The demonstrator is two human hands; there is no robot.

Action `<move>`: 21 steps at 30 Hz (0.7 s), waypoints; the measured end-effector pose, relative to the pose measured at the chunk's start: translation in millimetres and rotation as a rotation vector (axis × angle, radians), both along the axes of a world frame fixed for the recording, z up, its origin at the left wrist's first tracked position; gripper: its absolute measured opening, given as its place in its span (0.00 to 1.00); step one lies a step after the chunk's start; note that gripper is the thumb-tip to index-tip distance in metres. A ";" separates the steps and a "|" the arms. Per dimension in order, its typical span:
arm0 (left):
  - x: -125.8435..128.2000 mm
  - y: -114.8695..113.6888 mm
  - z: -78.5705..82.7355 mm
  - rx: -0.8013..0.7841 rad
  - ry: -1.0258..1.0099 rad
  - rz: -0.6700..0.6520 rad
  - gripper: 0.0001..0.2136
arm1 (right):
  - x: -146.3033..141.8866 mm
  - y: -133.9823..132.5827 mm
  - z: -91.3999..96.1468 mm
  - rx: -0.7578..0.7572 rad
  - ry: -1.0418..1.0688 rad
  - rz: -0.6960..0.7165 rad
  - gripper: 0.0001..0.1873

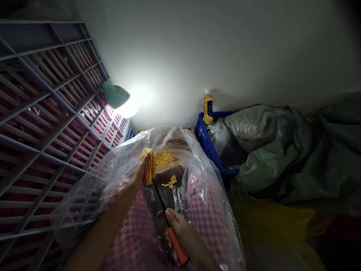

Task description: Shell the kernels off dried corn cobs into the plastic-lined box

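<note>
My left hand [138, 175] is closed round a yellow ear of corn [149, 167], which stands nearly upright above a clear plastic sheet [194, 145]. In my right hand [180, 229] is a screwdriver [175, 244] with an orange handle and a long dark shaft. The shaft's tip meets the lower end of the corn. Loose corn kernels [165, 159] lie heaped behind the ear, and a smaller cluster of kernels [170, 183] rests on the plastic nearer to me. Pink checked cloth [207, 203] covers my legs under the plastic.
Stacked slatted crates [56, 90] rise along the left side, with a lit green-shaded lamp [115, 95] fixed to them. On the right, a blue basket [207, 141] holds bags and a yellow bottle [208, 108]. Greenish sacks [270, 162] lie beside it. A pale wall [225, 49] stands behind.
</note>
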State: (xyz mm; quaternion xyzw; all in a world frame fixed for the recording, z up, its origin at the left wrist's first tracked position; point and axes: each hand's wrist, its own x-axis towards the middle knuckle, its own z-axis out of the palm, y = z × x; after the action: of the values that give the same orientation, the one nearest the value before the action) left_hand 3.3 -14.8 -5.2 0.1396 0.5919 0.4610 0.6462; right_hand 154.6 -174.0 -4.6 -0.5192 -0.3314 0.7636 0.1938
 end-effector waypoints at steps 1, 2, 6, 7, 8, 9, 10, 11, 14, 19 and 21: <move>-0.3 0.5 -0.9 0.025 0.023 -0.024 0.16 | -1.3 1.1 1.4 0.073 -0.100 0.011 0.28; -0.8 1.0 -2.0 0.049 0.043 -0.025 0.16 | -5.0 1.5 1.5 0.176 -0.238 0.022 0.27; -4.3 2.9 -6.5 0.123 0.110 0.057 0.13 | -26.7 0.2 -3.1 0.411 -0.548 0.035 0.25; -5.1 3.2 -7.2 0.142 0.138 0.067 0.12 | -29.4 0.4 -3.8 0.369 -0.487 0.008 0.25; -5.7 3.5 -7.9 0.160 0.169 0.070 0.11 | -30.1 1.0 -4.0 0.298 -0.377 -0.025 0.25; -6.0 3.8 -8.4 0.175 0.202 0.062 0.11 | -28.7 1.9 -3.9 0.202 -0.234 -0.056 0.26; -6.0 4.0 -8.8 0.186 0.237 0.048 0.11 | -25.6 3.0 -3.7 0.090 -0.077 -0.077 0.27; -5.7 4.2 -9.1 0.194 0.268 0.027 0.12 | -21.5 4.0 -3.6 -0.022 0.074 -0.087 0.28; -4.0 4.5 -10.0 0.194 0.303 -0.038 0.13 | -11.5 5.0 -5.6 -0.198 0.302 -0.073 0.31; -4.5 4.6 -13.1 0.112 0.205 0.028 0.15 | -26.1 -2.3 -13.2 0.258 -0.322 -0.055 0.29; -6.3 4.5 -14.5 0.118 0.193 0.064 0.16 | -35.0 -4.7 -13.7 0.375 -0.468 -0.043 0.28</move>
State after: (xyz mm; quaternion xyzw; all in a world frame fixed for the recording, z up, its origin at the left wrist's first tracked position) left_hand -3.0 -10.3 -19.7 0.2023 0.6274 0.4998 0.5618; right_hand 119.5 -178.7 -18.3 -0.6431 -0.4912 0.5445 0.2207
